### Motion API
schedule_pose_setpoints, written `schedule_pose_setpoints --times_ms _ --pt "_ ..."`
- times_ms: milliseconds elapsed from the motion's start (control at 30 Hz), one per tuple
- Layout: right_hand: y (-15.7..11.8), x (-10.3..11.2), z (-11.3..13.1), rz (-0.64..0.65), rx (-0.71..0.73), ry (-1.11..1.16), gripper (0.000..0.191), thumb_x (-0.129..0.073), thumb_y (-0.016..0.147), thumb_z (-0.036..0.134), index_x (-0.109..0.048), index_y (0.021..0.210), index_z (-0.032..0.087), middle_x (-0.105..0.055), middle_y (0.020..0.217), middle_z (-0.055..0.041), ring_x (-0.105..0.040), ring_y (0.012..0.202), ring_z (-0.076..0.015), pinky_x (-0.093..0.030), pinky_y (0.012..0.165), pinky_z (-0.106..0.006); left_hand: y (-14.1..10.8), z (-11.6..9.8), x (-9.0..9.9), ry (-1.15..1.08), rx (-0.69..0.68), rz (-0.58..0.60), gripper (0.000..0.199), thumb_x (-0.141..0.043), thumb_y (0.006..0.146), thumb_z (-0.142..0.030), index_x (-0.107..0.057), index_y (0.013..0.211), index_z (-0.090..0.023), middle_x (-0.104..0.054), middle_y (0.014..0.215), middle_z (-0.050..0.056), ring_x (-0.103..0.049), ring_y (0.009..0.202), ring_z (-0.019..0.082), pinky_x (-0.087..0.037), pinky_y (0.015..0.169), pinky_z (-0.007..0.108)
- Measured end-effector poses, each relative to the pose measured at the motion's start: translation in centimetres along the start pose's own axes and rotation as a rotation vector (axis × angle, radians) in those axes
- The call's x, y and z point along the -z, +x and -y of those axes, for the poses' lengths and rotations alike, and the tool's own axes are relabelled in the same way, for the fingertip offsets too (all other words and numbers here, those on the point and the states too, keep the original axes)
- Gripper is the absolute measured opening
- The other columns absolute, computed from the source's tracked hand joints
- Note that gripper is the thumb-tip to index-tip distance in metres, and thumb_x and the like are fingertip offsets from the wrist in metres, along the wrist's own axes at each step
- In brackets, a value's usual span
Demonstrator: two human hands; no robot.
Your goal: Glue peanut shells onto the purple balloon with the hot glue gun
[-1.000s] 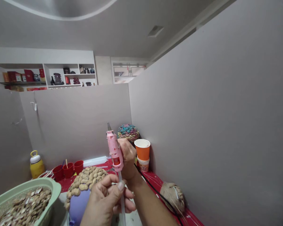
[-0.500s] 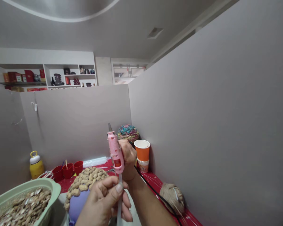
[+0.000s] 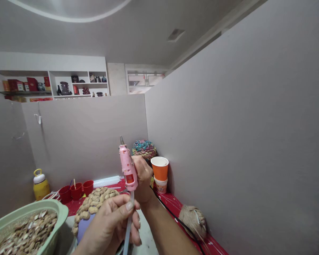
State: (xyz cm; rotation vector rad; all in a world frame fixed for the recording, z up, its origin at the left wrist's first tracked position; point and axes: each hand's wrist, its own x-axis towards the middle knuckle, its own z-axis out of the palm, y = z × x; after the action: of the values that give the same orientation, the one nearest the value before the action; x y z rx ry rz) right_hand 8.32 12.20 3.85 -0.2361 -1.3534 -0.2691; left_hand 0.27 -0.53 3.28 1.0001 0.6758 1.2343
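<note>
A pink hot glue gun points upward in front of me, its metal nozzle on top. My right hand is wrapped round its handle. A translucent glue stick comes out of the gun's rear end, and my left hand pinches it between thumb and fingers just below the gun. Behind my left hand sits a purple ball-like form, its upper part covered with peanuts in their shells; my hand and forearm hide part of it.
At left stands a green basket of shells. Behind are a yellow bottle, red cups and a bundle of glue sticks. To the right are stacked paper cups, a twine ball, a black cord and a colourful woven ball.
Both hands, with the glue gun and glue stick, have shifted slightly left. The stick's lower end has swung left and now slants. The view has tipped slightly.
</note>
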Motion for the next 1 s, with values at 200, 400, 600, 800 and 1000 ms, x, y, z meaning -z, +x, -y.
schedule_pose_setpoints --times_ms 200,400,600,800,1000 --pt "0.3 0.3 0.6 0.099 0.009 0.035 0.016 -0.044 0.092 0.017 -0.051 0.078 0.02 -0.056 0.071 -0.0026 -0.05 0.063 -0.0162 -0.04 0.059 -0.029 0.0 -0.9 0.1 -0.054 0.0 -0.098 0.044 -0.074 0.068 -0.049 -0.073 0.083 -0.008 -0.076 0.077 0.014 -0.072 0.065 0.022 -0.055 0.067 0.031" --pt "0.4 0.4 1.1 0.145 0.029 0.052 0.018 -0.043 0.095 0.019 -0.053 0.079 0.019 -0.057 0.072 -0.0036 -0.051 0.065 -0.0176 -0.039 0.059 -0.029 0.0 -0.8 0.7 -0.044 -0.005 -0.166 0.038 -0.064 0.076 -0.044 -0.073 0.079 -0.007 -0.076 0.076 0.014 -0.072 0.065 0.022 -0.056 0.071 0.034" --pt "0.1 0.3 1.2 0.188 0.047 0.045 0.016 -0.044 0.093 0.021 -0.056 0.082 0.018 -0.062 0.077 -0.0062 -0.055 0.07 -0.0185 -0.043 0.064 -0.031 0.0 -0.8 0.5 -0.025 0.01 -0.233 0.035 -0.06 0.079 -0.041 -0.072 0.075 -0.008 -0.075 0.07 0.013 -0.071 0.062 0.021 -0.056 0.068 0.033" --pt "0.1 0.3 1.4 0.194 0.051 0.024 0.019 -0.044 0.094 0.022 -0.058 0.083 0.018 -0.064 0.079 -0.0069 -0.056 0.071 -0.0183 -0.043 0.064 -0.031 0.0 -0.5 0.1 0.002 -0.021 -0.289 0.035 -0.065 0.075 -0.043 -0.071 0.072 -0.009 -0.074 0.064 0.011 -0.07 0.054 0.019 -0.055 0.057 0.028" --pt "0.1 0.4 1.6 0.191 0.054 -0.044 0.018 -0.045 0.095 0.02 -0.058 0.082 0.018 -0.065 0.079 -0.0071 -0.056 0.071 -0.0191 -0.04 0.065 -0.032 0.6 0.0 -0.3 0.084 -0.104 -0.39 0.033 -0.068 0.07 -0.045 -0.067 0.069 -0.012 -0.073 0.059 0.009 -0.069 0.05 0.019 -0.056 0.056 0.029"
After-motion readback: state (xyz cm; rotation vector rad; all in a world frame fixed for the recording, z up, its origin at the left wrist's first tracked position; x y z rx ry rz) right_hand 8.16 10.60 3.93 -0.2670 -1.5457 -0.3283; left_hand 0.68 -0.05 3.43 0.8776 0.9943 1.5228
